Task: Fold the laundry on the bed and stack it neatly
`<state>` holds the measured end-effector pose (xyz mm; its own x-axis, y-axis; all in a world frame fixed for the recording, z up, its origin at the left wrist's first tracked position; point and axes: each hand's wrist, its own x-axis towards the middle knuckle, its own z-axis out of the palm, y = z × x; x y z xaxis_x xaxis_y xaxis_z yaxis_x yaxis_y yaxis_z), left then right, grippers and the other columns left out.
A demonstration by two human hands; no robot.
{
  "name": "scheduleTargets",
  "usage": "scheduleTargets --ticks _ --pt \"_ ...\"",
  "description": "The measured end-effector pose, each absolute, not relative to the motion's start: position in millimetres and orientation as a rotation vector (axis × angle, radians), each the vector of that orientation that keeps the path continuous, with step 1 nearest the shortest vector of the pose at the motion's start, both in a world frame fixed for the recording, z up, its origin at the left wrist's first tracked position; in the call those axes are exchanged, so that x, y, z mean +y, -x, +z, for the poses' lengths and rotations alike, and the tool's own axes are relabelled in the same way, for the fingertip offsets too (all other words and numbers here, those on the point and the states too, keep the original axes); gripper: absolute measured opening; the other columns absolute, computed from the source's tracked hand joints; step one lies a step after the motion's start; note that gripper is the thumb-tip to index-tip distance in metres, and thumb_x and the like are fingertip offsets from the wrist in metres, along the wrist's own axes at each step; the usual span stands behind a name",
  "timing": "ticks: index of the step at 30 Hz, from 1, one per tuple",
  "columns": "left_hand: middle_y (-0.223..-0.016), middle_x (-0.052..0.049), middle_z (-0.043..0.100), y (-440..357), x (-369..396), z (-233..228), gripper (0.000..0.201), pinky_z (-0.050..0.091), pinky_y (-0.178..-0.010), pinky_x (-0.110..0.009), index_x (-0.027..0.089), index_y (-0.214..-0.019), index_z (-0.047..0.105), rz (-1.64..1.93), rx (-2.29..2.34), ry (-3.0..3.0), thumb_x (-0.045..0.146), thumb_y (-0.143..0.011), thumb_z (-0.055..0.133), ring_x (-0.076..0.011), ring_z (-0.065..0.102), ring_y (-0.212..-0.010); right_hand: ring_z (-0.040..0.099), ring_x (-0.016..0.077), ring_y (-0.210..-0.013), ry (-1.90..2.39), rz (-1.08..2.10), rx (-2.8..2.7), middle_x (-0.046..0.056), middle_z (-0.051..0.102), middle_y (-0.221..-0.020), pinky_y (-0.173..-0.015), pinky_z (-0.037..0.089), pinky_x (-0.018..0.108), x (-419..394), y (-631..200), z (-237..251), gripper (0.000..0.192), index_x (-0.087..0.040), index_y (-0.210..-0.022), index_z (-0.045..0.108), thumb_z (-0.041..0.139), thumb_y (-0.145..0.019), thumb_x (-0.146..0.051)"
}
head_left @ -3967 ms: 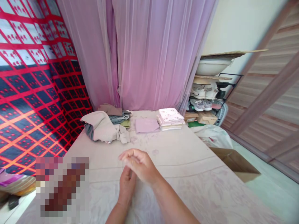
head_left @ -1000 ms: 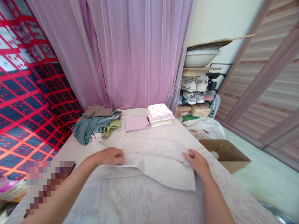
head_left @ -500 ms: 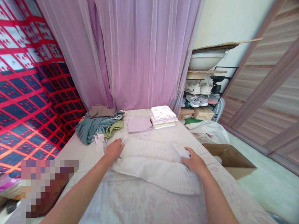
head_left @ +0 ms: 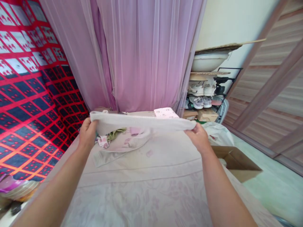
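Note:
A white ribbed knit garment is stretched in a band above the bed, between my two hands. My left hand is closed on its left end, and my right hand grips its right end. A pale part of it, perhaps a sleeve, trails down to the bedsheet. Behind the garment, a folded white patterned cloth tops a stack. Partly hidden behind it are a green cloth and a pink-spotted cloth.
An open cardboard box stands on the floor to the right of the bed. Farther back is a rack with shoes and a white basin. A purple curtain hangs behind the bed, and a red checked cloth hangs at left.
Both hands have lifted the garment off the bed and moved farther apart, the left one outward and up. It now hangs taut in front of the clothes piles.

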<state>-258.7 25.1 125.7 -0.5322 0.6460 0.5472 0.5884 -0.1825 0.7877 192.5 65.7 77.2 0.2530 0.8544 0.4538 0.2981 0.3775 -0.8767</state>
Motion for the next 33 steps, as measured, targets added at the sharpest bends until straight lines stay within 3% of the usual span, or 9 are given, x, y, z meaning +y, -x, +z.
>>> scheduleTargets --ticks 5,9,13,16,19,22,27,30,33 --pt "-0.07 0.0 0.064 257.2 -38.2 39.8 0.039 0.05 -0.067 -0.029 0.02 -0.074 0.059 1.372 1.877 -1.445 0.058 -0.075 0.047 -0.0221 0.06 -0.078 0.064 0.0237 -0.086 1.419 0.726 -1.514 0.004 0.072 -0.087 -0.084 0.048 0.037 24.2 -221.1 4.5 0.021 -0.021 -0.075 0.064 0.059 -0.056 -0.029" --pt "-0.057 -0.002 0.063 265.3 -47.9 15.1 0.057 0.051 -0.073 -0.032 0.02 -0.069 0.061 1.052 1.879 -1.587 0.064 -0.084 0.027 -0.0216 0.062 -0.068 0.066 0.0243 -0.086 1.521 0.835 -1.581 0.005 0.073 -0.084 -0.085 0.049 0.037 14.0 -246.7 -24.6 0.021 -0.022 -0.07 0.068 0.052 -0.063 -0.033" --pt "-0.096 -0.004 0.072 288.1 -22.7 17.8 0.044 0.048 -0.088 -0.033 0.022 -0.095 0.064 0.863 2.211 -1.786 0.057 -0.078 0.043 -0.0235 0.065 -0.094 0.066 0.0229 -0.095 1.72 0.665 -1.515 0.007 0.072 -0.102 -0.085 0.049 0.034 34.5 -246.9 -21.6 0.037 -0.02 -0.099 0.07 0.047 -0.073 -0.031" --pt "-0.13 -0.011 0.06 305.3 -1.8 16.9 0.056 0.041 -0.099 -0.035 0.018 -0.118 0.059 0.556 2.362 -1.876 0.052 -0.073 0.051 -0.0282 0.054 -0.12 0.066 0.0241 -0.096 2.031 0.636 -1.618 0.011 0.07 -0.106 -0.087 0.048 0.035 55.1 -224.6 -10.2 0.047 -0.016 -0.121 0.061 0.047 -0.081 -0.034" --pt "-0.129 -0.012 0.06 315.2 11.6 14.8 0.062 0.043 -0.096 -0.033 0.017 -0.123 0.057 0.205 2.307 -1.756 0.052 -0.071 0.054 -0.0276 0.056 -0.118 0.063 0.0271 -0.106 2.27 0.614 -1.698 0.015 0.067 -0.114 -0.091 0.045 0.037 68.9 -198.7 -5.1 0.06 -0.014 -0.134 0.05 0.047 -0.084 -0.047" --pt "-0.115 -0.01 0.068 316.1 17.0 16.8 0.047 0.047 -0.085 -0.029 0.02 -0.108 0.064 -0.018 2.188 -1.766 0.045 -0.069 0.056 -0.0252 0.063 -0.105 0.06 0.0268 -0.11 2.277 0.616 -1.758 0.017 0.064 -0.119 -0.093 0.044 0.035 73.9 -184.1 -9.6 0.068 -0.012 -0.137 0.046 0.055 -0.08 -0.048" --pt "-0.082 -0.002 0.071 307.7 14.2 31.3 0.014 0.045 -0.066 -0.026 0.022 -0.071 0.062 -0.097 2.088 -1.874 0.03 -0.06 0.059 -0.022 0.066 -0.081 0.064 0.021 -0.095 2.067 0.578 -1.683 0.007 0.069 -0.099 -0.081 0.047 0.028 68.7 -191.4 -18.4 0.059 -0.019 -0.132 0.051 0.058 -0.074 -0.029" --pt "-0.076 0.001 0.068 306.1 11.3 51.9 0.007 0.044 -0.064 -0.026 0.022 -0.07 0.056 -0.041 2.086 -1.971 0.025 -0.064 0.053 -0.0199 0.063 -0.077 0.064 0.0187 -0.082 1.944 0.458 -1.574 0.003 0.068 -0.095 -0.074 0.047 0.028 63.8 -205.0 -17.9 0.059 -0.024 -0.131 0.051 0.056 -0.073 -0.028" --pt "-0.085 -0.002 0.068 309.9 12.2 74.9 0.008 0.046 -0.072 -0.029 0.021 -0.076 0.053 0.403 2.283 -2.161 0.023 -0.075 0.045 -0.0204 0.063 -0.082 0.062 0.0181 -0.075 1.88 0.351 -1.443 0.003 0.067 -0.096 -0.072 0.047 0.029 61.1 -214.8 -17.3 0.061 -0.025 -0.132 0.05 0.056 -0.073 -0.034"
